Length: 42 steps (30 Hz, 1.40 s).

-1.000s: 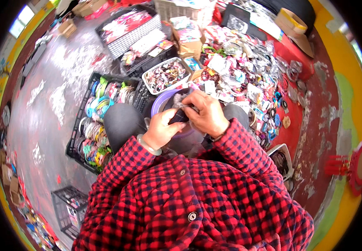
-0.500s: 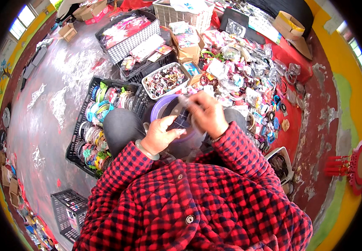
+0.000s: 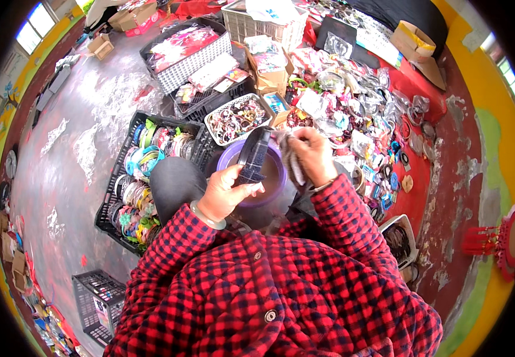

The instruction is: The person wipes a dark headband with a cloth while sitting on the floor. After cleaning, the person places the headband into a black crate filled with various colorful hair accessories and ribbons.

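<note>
My left hand (image 3: 222, 195) is closed around the lower end of a dark checked headband (image 3: 254, 157), which stands up from my fingers as a wide curved band. A crumpled greyish cloth (image 3: 291, 159) hangs from my right hand (image 3: 315, 157), whose fingers are pinched on it. The cloth touches or nearly touches the upper part of the headband; which of the two I cannot tell. Below both hands, between my knees, is a purple basin (image 3: 224, 158) with a brownish inside. What fills it is hard to make out.
Left of my knee stands a black crate (image 3: 106, 199) packed with headbands. A white basket (image 3: 214, 130) of hair ties lies ahead. Bagged accessories (image 3: 353, 107) pile up on red cloth at the right. A smaller black crate (image 3: 88, 297) sits at the lower left.
My right hand has moved right and slightly down, away from my left hand. The headband now stands more upright and shows more fully, and the cloth in my right hand is clearer.
</note>
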Each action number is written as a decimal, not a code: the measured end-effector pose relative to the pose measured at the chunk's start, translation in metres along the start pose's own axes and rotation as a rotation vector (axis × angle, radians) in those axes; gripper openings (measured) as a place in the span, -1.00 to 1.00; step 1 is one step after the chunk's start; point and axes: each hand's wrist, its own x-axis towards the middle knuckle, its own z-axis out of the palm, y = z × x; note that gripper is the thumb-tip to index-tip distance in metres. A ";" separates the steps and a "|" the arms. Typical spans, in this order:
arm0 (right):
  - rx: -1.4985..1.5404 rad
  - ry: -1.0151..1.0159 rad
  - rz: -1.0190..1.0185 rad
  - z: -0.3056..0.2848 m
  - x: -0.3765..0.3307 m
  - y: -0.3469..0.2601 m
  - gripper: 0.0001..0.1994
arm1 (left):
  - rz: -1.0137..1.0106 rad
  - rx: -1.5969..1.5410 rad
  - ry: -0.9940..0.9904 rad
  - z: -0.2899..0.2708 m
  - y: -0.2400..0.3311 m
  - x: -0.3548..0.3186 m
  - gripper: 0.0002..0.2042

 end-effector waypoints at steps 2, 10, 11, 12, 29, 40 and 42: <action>0.331 -0.058 0.054 -0.013 -0.002 0.008 -0.96 | -0.007 -0.107 0.019 -0.007 0.005 0.001 -0.88; 0.520 -0.380 0.155 -0.012 -0.007 0.024 -0.90 | -0.046 -0.812 0.285 -0.035 0.006 0.005 -0.66; 0.419 -0.391 0.091 -0.007 -0.007 0.023 -0.90 | -0.025 -0.847 0.265 -0.037 0.006 0.004 -0.66; 0.377 -0.456 0.182 -0.009 -0.009 0.019 -0.86 | -0.005 -0.884 0.243 -0.039 0.006 0.003 -0.67; 0.954 -0.668 0.377 0.035 -0.038 0.005 -0.74 | -0.254 -1.030 0.368 -0.044 -0.025 0.011 -0.51; 1.117 -0.644 0.352 0.019 -0.025 0.021 -0.74 | 0.109 -0.055 0.226 -0.037 -0.035 0.011 -0.50; 1.099 -0.639 0.334 0.015 -0.022 0.020 -0.72 | 0.339 0.661 0.147 -0.040 -0.023 0.009 -0.52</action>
